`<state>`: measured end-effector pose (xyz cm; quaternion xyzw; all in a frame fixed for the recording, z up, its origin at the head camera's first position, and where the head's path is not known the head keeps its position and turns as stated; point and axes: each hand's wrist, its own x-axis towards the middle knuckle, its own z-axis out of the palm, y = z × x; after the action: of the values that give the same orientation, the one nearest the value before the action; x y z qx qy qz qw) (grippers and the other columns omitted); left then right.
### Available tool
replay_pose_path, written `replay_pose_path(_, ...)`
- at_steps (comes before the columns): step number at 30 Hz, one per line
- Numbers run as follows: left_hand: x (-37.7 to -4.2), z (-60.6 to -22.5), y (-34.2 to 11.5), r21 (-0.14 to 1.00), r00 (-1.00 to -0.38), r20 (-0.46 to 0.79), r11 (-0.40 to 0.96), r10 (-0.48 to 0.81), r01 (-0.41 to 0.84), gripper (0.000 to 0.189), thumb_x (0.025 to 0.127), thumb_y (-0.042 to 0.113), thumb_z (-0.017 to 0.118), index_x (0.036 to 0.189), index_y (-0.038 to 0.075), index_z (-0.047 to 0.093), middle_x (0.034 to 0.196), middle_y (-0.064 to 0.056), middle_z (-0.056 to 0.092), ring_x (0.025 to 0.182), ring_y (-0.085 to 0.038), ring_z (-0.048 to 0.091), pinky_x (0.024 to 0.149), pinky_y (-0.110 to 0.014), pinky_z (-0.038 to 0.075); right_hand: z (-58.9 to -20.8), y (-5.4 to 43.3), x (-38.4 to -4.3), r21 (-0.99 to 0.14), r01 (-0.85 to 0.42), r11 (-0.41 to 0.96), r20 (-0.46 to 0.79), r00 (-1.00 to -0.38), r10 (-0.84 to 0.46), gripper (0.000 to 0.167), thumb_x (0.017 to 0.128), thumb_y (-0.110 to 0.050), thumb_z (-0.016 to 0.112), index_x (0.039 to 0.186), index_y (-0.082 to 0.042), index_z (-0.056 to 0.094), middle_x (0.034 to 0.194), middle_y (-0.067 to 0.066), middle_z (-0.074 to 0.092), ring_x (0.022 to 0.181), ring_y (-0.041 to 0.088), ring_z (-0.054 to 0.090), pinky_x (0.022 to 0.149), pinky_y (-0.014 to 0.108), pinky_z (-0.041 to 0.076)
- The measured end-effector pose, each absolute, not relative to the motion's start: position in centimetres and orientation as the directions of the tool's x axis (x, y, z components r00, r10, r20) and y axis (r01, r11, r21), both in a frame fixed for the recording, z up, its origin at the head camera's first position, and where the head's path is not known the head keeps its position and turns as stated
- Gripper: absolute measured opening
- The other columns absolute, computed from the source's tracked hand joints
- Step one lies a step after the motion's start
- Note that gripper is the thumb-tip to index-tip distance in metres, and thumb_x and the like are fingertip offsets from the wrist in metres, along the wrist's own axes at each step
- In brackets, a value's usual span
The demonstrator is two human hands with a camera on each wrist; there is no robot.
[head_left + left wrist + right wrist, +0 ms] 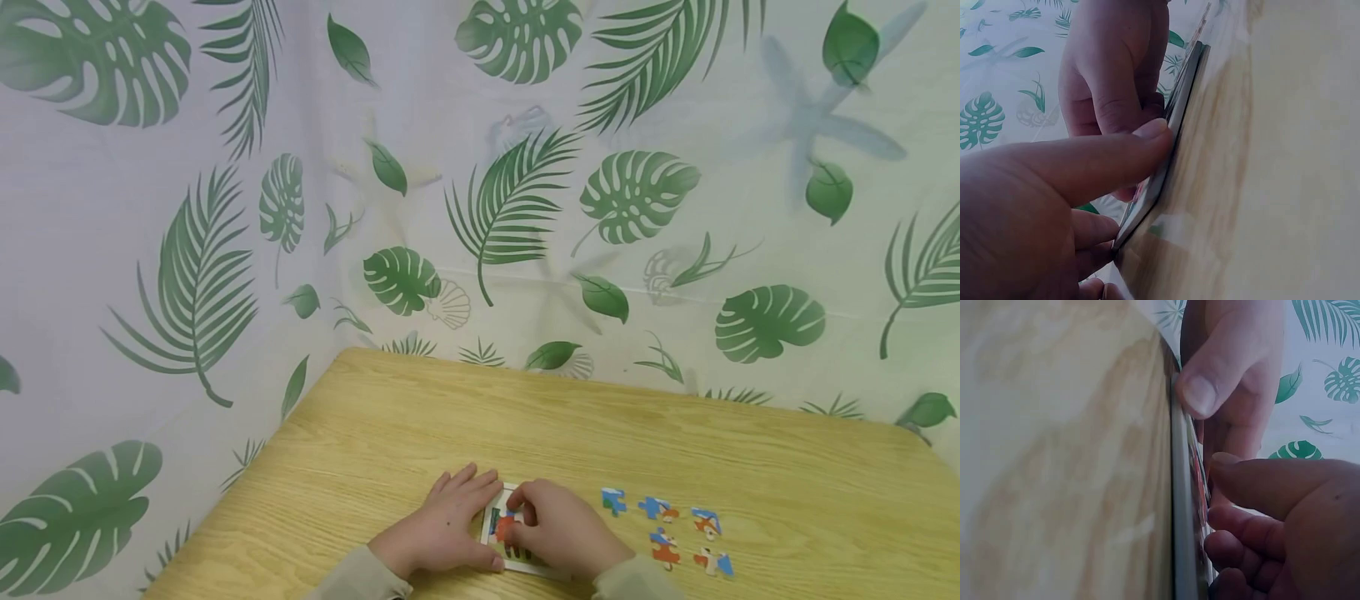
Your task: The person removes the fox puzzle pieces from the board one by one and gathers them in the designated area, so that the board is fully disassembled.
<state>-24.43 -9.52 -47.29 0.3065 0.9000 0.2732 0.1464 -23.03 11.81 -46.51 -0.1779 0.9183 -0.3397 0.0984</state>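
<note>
The left hand point(448, 525), fingers outstretched, should brace the puzzle tray point(531, 570) while the right hand point(561, 527), its grasp unclear, seats the red piece point(504, 528) level.

No readable lettering, numbers or signs (any view).

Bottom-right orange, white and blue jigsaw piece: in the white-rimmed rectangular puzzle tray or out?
Out. Head view shows the jigsaw piece loose on the yellowish wooden table, right of the tray.
</note>
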Motion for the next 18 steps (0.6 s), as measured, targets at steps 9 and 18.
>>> replay_pose_path(9, -24.4, -47.5, -9.5, 0.571, -0.777, -0.092, 0.672, 0.622, 0.471, 0.083, 0.091, 0.052, 0.07, 0.156, 0.01, 0.041, 0.164, -0.004, 0.031, 0.153, -0.032, 0.014, 0.119, -0.061, 0.006, -47.1, 11.1, -22.6, -0.558, -0.29, 0.777, -0.038, -0.927, -0.373, 0.025, 0.088, -0.034, 0.077, 0.103, -0.017, 0.068, 0.078, -0.005, 0.051, 0.064, 0.013, 0.047, 0.055, 0.03, 0.039)
replay_pose_path(18, -24.4, -47.4, -9.4, 0.549, -0.785, -0.074, 0.683, 0.614, 0.483, 0.081, 0.089, 0.049, 0.073, 0.155, 0.01, 0.043, 0.162, -0.004, 0.034, 0.152, -0.032, 0.017, 0.119, -0.061, 0.009, -46.8, 10.6, -22.5, -0.544, -0.266, 0.796, -0.054, -0.935, -0.349, 0.023, 0.089, -0.033, 0.078, 0.102, -0.017, 0.068, 0.077, -0.004, 0.052, 0.064, 0.014, 0.047, 0.058, 0.031, 0.039)
